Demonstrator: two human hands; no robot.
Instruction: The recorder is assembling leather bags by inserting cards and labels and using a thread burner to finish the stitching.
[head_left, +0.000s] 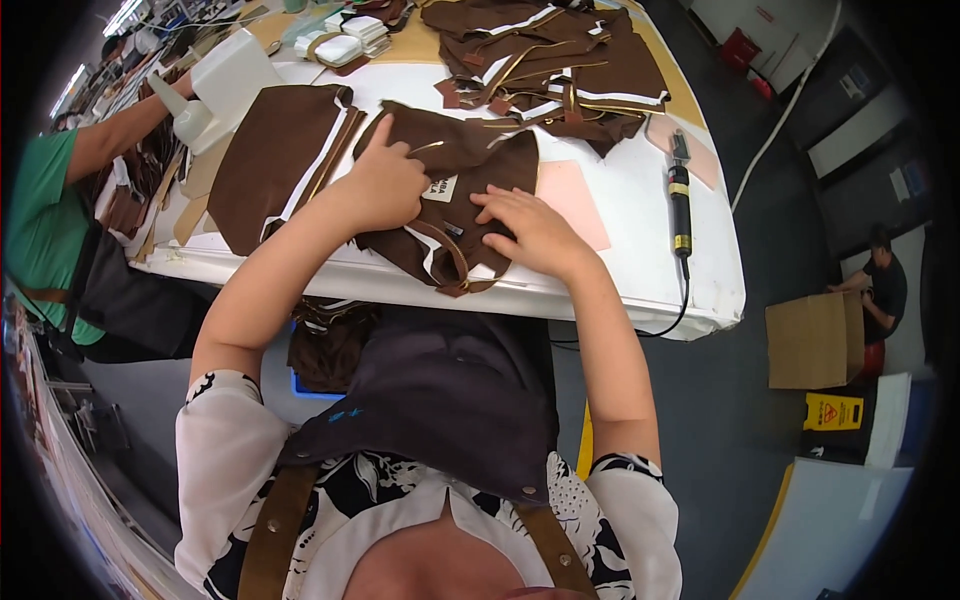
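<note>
A brown fabric bag piece lies on the white table in front of me, with a white label near its middle and a zipper with gold-coloured trim at its lower edge. My left hand rests on its left part, index finger stretched toward the far edge and the other fingers bent. On the right part lies my right hand, fingers spread flat over the cloth. Left of these is a second brown fabric piece with a white strip along its side.
A pink sheet and a black corded hand tool lie to the right. Brown pieces are piled at the back. A white bottle stands at left, near a co-worker in green. Another person handles a cardboard box.
</note>
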